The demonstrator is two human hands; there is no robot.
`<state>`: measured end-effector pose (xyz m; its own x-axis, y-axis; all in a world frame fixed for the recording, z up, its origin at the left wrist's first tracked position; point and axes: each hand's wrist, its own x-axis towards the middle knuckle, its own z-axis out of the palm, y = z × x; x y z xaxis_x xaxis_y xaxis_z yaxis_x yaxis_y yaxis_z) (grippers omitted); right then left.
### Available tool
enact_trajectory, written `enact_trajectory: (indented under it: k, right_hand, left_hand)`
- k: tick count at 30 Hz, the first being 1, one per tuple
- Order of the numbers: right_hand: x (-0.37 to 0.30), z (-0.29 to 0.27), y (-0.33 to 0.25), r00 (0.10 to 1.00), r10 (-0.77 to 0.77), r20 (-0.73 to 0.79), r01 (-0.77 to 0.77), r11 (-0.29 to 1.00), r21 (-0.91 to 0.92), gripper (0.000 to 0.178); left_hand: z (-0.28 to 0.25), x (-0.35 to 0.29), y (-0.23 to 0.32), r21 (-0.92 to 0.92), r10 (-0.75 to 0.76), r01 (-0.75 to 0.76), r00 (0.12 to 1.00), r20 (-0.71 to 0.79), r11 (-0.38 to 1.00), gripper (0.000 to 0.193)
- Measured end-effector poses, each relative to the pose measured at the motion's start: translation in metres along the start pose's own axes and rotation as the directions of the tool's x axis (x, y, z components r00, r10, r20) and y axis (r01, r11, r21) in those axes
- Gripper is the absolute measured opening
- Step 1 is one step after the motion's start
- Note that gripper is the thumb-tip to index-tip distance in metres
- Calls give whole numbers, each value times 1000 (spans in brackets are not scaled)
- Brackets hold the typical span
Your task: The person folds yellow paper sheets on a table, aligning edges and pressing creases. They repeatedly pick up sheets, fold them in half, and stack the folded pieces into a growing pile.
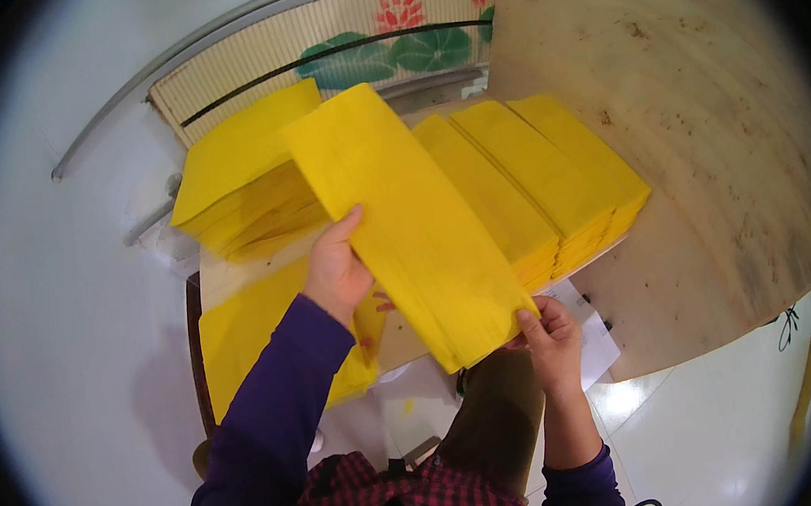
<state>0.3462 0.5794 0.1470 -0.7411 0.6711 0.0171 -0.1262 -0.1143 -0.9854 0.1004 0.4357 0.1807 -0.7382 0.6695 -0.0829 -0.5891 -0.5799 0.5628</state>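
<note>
A long, flat rectangle of folded yellow paper or cloth (413, 224) is held up at a slant in front of me, above the table. My left hand (339, 267) grips its left long edge, thumb on top and fingers underneath. At the near right corner my right hand (548, 337) pinches it between thumb and fingers. Behind it to the right lie several neat stacks of the same yellow sheets (560, 176). A taller yellow stack (249, 165) stands at the far left, and another yellow pile (252, 344) lies nearer, partly behind my left forearm.
A pale stained board (670, 140) fills the right side. At the back stands a ribbed panel painted with lotus flowers (271, 74). White printed paper (592, 334) sticks out below the right stacks. A white wall (78, 276) rises at the left; glossy floor tiles (681, 431) show below.
</note>
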Motion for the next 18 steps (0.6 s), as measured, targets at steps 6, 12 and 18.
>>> enact_trajectory:
  k: [6, 12, 18]
  right_hand:
    - [59, -25, -16, 978, -49, -203, 35, 997, -70, 17]
    - [107, -39, -8, 947, -93, -308, 9, 964, -265, 21]
    - [115, -38, 9, 944, -143, -297, -4, 896, -445, 26]
  left_hand:
    - [36, 89, -38, 10, -101, 101, 993, 67, 995, 38]
    - [33, 147, -70, 84, -141, 146, 988, -66, 986, 38]
    - [10, 163, -80, 189, -187, 221, 966, -179, 957, 36]
